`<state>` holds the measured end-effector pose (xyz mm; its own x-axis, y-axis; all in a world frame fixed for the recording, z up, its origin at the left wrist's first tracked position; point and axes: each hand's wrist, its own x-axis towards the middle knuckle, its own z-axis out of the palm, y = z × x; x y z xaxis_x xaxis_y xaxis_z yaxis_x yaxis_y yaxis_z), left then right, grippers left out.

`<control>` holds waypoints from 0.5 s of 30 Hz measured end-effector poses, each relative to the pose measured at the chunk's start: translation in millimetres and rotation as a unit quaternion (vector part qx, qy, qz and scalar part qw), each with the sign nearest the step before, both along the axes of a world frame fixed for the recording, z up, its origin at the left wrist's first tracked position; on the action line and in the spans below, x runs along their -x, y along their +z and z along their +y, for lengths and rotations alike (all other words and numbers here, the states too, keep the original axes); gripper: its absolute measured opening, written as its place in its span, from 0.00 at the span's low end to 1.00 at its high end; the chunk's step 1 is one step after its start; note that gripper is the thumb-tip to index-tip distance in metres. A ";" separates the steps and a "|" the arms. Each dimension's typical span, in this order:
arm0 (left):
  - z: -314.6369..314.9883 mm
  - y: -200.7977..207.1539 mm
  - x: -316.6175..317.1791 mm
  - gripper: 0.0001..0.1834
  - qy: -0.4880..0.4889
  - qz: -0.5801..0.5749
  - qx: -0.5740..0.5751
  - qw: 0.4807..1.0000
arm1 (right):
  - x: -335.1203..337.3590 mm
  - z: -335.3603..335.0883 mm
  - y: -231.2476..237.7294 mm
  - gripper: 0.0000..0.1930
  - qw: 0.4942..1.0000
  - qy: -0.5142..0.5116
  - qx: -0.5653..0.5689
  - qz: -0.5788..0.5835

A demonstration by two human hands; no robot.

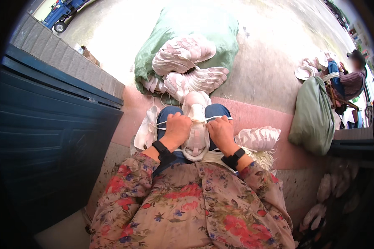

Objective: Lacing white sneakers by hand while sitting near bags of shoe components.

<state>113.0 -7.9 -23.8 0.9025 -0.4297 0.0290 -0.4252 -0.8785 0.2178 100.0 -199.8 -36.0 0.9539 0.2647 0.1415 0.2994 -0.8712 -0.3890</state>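
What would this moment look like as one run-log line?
left hand: holding lace; right hand: holding lace; pale shoe: between knees; green sack: ahead

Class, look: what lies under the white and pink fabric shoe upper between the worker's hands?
Blue cloth trousers show on either side of the shoe upper. Whatever lies directly beneath is covered, so it cannot be seen.

Had a shoe upper between the left hand and the right hand, above the knees. Had another upper just left of these and a stack of uppers to the right. Faced a sack beyond, with piled uppers at its near side. Bordered on a door along the left, with a vehicle far past it. Had a second sack well to the right, with a seated person behind.
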 end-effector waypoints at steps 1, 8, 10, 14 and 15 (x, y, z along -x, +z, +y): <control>0.3 1.5 1.4 0.06 0.012 -0.046 0.019 0.999 | 1.6 0.4 3.2 0.11 1.000 0.016 0.019 -0.008; -7.0 11.1 33.2 0.08 0.039 -0.094 -0.045 0.994 | 8.1 3.8 3.2 0.13 0.996 0.054 0.057 0.046; -1.9 9.0 33.3 0.09 0.037 -0.069 -0.080 0.994 | 4.4 -1.3 -3.3 0.11 0.993 0.058 0.025 0.096; 8.4 6.3 24.6 0.11 0.038 0.004 0.015 0.999 | 0.9 -8.8 -15.1 0.09 0.988 0.084 -0.071 0.107; 8.2 6.9 21.5 0.11 0.048 0.018 0.053 0.997 | 1.4 -9.1 -17.2 0.08 0.987 0.078 -0.095 0.102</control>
